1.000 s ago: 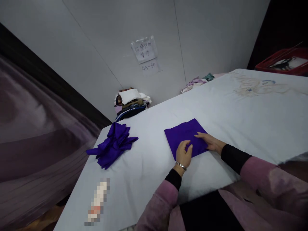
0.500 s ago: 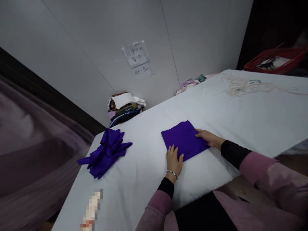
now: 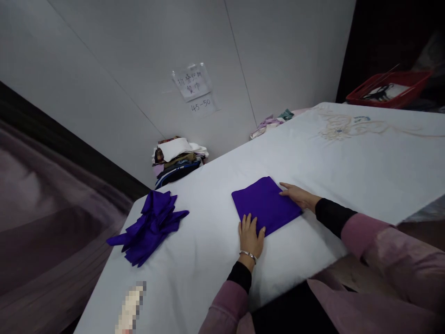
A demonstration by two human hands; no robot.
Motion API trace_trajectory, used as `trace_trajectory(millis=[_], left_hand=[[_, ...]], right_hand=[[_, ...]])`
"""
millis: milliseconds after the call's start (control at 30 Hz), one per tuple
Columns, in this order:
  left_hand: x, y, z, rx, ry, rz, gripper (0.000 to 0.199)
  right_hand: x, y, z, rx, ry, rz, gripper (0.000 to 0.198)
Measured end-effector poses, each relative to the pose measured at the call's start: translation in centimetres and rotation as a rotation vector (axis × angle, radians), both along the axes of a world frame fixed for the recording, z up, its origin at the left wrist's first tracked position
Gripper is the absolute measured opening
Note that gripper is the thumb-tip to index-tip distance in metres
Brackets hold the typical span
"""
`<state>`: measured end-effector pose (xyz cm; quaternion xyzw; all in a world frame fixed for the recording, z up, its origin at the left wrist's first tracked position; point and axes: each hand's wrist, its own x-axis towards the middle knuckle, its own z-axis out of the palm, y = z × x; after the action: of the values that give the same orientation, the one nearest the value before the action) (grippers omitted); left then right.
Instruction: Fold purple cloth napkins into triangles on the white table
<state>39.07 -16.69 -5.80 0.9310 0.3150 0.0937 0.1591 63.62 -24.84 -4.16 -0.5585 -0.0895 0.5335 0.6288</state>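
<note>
A folded purple cloth napkin (image 3: pixel 264 204) lies flat on the white-covered table (image 3: pixel 208 222) in front of me. My left hand (image 3: pixel 251 236), with a silver bracelet at the wrist, rests palm down on its near left edge, fingers spread. At the napkin's right edge is my right hand (image 3: pixel 299 195), turned on its side. Its upper fingers are stretched out apart and touch the cloth's border; the lower fingers are partly hidden. To the left sits a second purple cloth (image 3: pixel 153 227), bunched into pointed pleats.
Behind the table edge rises a stack of folded fabrics (image 3: pixel 179 157) against the grey wall. More cloths (image 3: pixel 269 125) lie farther right. A paper sign (image 3: pixel 193 83) hangs on the wall. A red basket (image 3: pixel 399 95) stands at the far right. Something pixelated (image 3: pixel 130 308) is at lower left.
The view has shifted slightly. My right hand's upper fingers have opened a little at the napkin's edge. My left hand stays on the napkin, which keeps its shape.
</note>
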Motion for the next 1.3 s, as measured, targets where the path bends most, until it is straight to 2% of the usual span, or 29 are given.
trace_trajectory(millis=[67,200,267,367,500,633,933,1167,1300], left_hand=[[0.0,0.0,0.0,-0.005,-0.002,-0.001,0.045],[-0.1,0.0,0.0,-0.009,-0.003,-0.011,0.045],[-0.1,0.0,0.0,-0.006,0.000,-0.007,0.044],[-0.1,0.0,0.0,-0.003,0.011,0.000,0.044],[-0.1,-0.1,0.1,-0.003,0.014,-0.005,0.045],[-0.1,-0.1,0.0,0.000,0.004,-0.005,0.044],[-0.1,0.1,-0.1,0.015,0.020,-0.007,0.045],[-0.1,-0.1,0.0,0.008,0.017,-0.006,0.045],[-0.1,-0.1,0.0,0.000,0.006,-0.006,0.045]], right_hand=[[-0.1,0.4,0.2,0.039,-0.078,-0.026,0.088],[-0.2,0.4,-0.3,0.163,-0.394,-0.058,0.074],[-0.2,0.1,-0.8,0.125,-0.435,-0.062,0.075],[0.0,-0.2,-1.5,0.061,-0.372,-0.077,0.081],[0.6,0.2,-2.0,0.055,-0.369,-0.087,0.084],[1.5,1.9,-2.3,0.058,-0.409,-0.122,0.083],[3.8,7.2,-2.3,-0.017,-0.600,-0.149,0.080],[4.3,7.3,-2.9,-0.120,-0.814,-0.150,0.073],[4.3,6.9,-2.1,-0.139,-0.923,-0.134,0.070]])
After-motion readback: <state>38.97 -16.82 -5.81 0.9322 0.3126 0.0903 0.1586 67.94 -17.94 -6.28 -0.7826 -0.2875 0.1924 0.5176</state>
